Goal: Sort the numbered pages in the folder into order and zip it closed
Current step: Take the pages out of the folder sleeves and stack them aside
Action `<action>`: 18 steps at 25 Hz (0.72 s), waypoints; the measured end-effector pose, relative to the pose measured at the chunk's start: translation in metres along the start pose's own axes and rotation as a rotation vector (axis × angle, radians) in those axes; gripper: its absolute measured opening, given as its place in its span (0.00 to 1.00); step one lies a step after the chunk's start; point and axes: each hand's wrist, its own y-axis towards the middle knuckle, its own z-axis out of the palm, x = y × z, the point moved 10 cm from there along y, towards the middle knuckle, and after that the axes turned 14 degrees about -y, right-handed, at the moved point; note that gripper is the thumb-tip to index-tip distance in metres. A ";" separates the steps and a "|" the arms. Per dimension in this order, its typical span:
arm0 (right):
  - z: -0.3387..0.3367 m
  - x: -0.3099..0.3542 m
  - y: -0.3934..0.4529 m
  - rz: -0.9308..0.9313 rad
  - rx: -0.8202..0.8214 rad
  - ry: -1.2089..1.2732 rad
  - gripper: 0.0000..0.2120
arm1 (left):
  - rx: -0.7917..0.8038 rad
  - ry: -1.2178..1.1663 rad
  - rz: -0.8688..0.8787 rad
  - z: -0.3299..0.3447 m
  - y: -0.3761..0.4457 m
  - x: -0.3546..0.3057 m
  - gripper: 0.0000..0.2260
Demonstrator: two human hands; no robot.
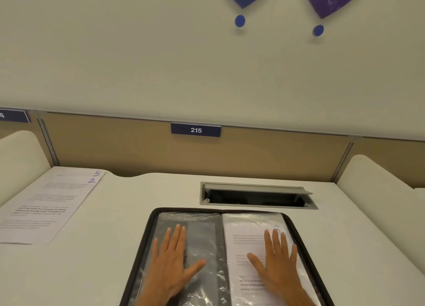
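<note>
The folder (147, 232) lay open on the desk (110, 259). The left hand (171, 262) pressed flat on an empty sleeve (202, 236), the right hand (277, 262) flat on a sleeved page (248, 236), its number half hidden. Loose pages (46, 204) well left read 5 and 2; a sign (196, 130) read 215.

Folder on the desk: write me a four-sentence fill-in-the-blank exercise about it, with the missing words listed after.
1. The folder lies ___ on the desk.
2. Both hands, the left hand and the right hand, rest ___ on its plastic sleeves.
3. The loose pages lie on the ___ side of the desk.
4. The sign on the partition reads ___.

Missing words: open; flat; left; 215
</note>
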 end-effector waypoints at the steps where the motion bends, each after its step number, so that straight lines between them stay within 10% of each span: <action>1: 0.007 -0.015 -0.002 0.028 0.044 -0.021 0.56 | 0.027 0.007 -0.020 0.008 -0.003 -0.003 0.54; 18: -0.004 -0.120 0.004 0.509 0.074 0.673 0.14 | 0.172 0.107 -0.147 0.058 -0.016 0.012 0.44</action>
